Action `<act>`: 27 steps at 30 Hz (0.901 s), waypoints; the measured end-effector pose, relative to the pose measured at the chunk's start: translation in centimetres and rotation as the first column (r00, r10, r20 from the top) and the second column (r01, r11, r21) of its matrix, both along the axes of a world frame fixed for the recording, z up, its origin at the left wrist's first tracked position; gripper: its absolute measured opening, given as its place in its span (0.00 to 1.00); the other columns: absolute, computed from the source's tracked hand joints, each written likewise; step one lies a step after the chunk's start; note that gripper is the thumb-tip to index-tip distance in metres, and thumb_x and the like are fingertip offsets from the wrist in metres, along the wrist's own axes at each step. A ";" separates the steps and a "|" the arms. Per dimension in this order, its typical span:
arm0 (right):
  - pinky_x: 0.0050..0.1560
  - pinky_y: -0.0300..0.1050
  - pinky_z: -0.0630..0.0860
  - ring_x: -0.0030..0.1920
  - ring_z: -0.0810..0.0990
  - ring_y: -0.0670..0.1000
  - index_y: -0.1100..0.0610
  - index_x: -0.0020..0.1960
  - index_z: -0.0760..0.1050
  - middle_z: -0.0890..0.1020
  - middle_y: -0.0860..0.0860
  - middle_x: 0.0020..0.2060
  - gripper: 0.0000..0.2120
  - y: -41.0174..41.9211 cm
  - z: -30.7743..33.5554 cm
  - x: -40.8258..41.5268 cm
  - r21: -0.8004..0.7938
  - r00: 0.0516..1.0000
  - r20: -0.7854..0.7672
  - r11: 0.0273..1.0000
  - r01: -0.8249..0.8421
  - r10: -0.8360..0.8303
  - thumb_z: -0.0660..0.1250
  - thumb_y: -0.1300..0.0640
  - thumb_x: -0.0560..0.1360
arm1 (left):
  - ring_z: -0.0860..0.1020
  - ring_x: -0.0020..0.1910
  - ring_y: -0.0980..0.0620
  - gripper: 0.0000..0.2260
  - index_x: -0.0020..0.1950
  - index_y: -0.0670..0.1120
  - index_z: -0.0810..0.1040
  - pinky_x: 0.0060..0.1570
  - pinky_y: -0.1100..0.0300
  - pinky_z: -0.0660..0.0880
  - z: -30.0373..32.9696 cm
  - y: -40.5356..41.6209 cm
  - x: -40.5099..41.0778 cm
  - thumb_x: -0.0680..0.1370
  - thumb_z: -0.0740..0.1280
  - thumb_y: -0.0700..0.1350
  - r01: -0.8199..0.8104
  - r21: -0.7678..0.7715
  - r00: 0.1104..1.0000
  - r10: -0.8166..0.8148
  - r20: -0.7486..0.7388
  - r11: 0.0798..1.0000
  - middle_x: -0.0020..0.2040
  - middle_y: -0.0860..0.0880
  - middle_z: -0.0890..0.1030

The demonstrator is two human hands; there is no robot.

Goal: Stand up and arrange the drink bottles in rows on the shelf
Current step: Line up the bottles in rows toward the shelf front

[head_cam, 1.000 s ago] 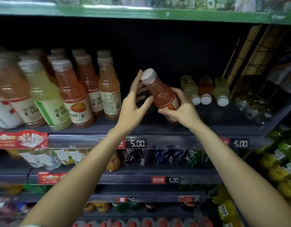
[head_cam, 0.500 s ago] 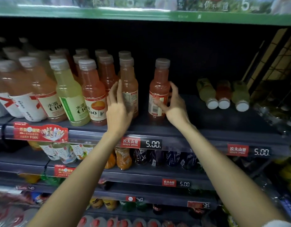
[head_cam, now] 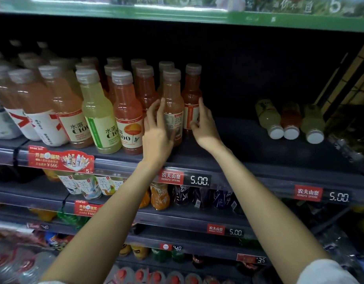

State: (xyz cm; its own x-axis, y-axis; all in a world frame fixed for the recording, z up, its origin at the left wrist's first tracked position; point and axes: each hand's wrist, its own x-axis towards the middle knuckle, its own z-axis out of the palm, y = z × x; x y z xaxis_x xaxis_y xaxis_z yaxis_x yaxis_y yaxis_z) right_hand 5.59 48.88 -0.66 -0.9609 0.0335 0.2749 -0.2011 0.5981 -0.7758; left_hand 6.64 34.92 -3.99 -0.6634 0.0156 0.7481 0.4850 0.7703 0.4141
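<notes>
A: A store shelf (head_cam: 248,152) is being viewed from the front, with a green strip (head_cam: 279,21) overhead and price tags (head_cam: 185,179) along its edge. Upright bottles (head_cam: 99,111) are being kept in rows on its left half.

B: Where is the red bottle (head_cam: 191,93) being kept?

A: It is being stood upright at the right end of the rows, just beside a paler bottle (head_cam: 172,107). It is being touched by the right hand (head_cam: 205,128), whose fingers (head_cam: 201,103) are being laid loosely spread against its right side and label, not wrapped round it.

B: And the left hand (head_cam: 156,136)?

A: It is being held in front of the paler bottle, fingers (head_cam: 162,109) spread and raised. Whether the bottle is being touched cannot be told.

B: Is anything lying down?

A: Three bottles (head_cam: 289,121) are being left on their sides at the far right of the shelf, white caps facing forward, well apart from the rows.
</notes>
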 end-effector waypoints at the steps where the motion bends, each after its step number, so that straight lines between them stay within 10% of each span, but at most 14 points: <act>1: 0.71 0.49 0.63 0.74 0.60 0.54 0.52 0.78 0.42 0.53 0.54 0.76 0.36 0.2 -0.1 -0.1 0.004 1.000 0.005 1.000 -0.008 0.008 0.60 0.64 0.79 | 0.69 0.66 0.37 0.38 0.76 0.41 0.59 0.58 0.49 0.74 0.0 0.1 0.0 0.70 0.73 0.35 0.002 0.000 1.000 -0.002 -0.003 1.000 0.71 0.39 0.65; 11: 0.68 0.46 0.64 0.70 0.66 0.51 0.51 0.73 0.62 0.68 0.50 0.70 0.23 5.4 -0.7 3.5 0.221 0.995 -0.064 0.973 -0.062 0.078 0.61 0.59 0.79 | 0.68 0.66 0.38 0.36 0.76 0.40 0.60 0.53 0.48 0.78 0.3 0.6 0.3 0.71 0.72 0.37 -0.062 -0.006 0.998 0.062 -0.001 0.998 0.71 0.38 0.65; 17: 0.51 0.53 0.72 0.52 0.76 0.62 0.60 0.57 0.78 0.81 0.58 0.51 0.14 14.8 -2.0 6.2 0.642 0.916 -0.398 0.699 0.313 -0.045 0.59 0.62 0.74 | 0.74 0.57 0.38 0.18 0.63 0.41 0.74 0.52 0.50 0.73 0.2 3.6 3.0 0.76 0.63 0.48 0.067 -0.135 0.997 -0.071 -0.031 0.989 0.57 0.39 0.78; 22: 0.63 0.54 0.61 0.63 0.65 0.63 0.57 0.70 0.65 0.68 0.59 0.66 0.20 19.7 -1.5 4.1 0.835 0.929 -0.109 0.475 0.278 -0.353 0.55 0.52 0.81 | 0.75 0.59 0.43 0.17 0.66 0.47 0.73 0.53 0.52 0.71 0.8 7.8 3.5 0.79 0.64 0.51 0.272 -0.274 0.948 -0.208 0.239 0.923 0.59 0.46 0.79; 27: 0.63 0.52 0.64 0.64 0.66 0.63 0.56 0.70 0.68 0.64 0.60 0.69 0.21 19.1 -1.7 3.2 0.815 0.914 -0.053 0.512 0.272 -0.402 0.55 0.48 0.80 | 0.75 0.60 0.46 0.17 0.68 0.50 0.72 0.53 0.55 0.70 -0.3 9.3 2.6 0.80 0.62 0.52 0.333 -0.342 0.925 -0.234 0.300 0.879 0.58 0.52 0.80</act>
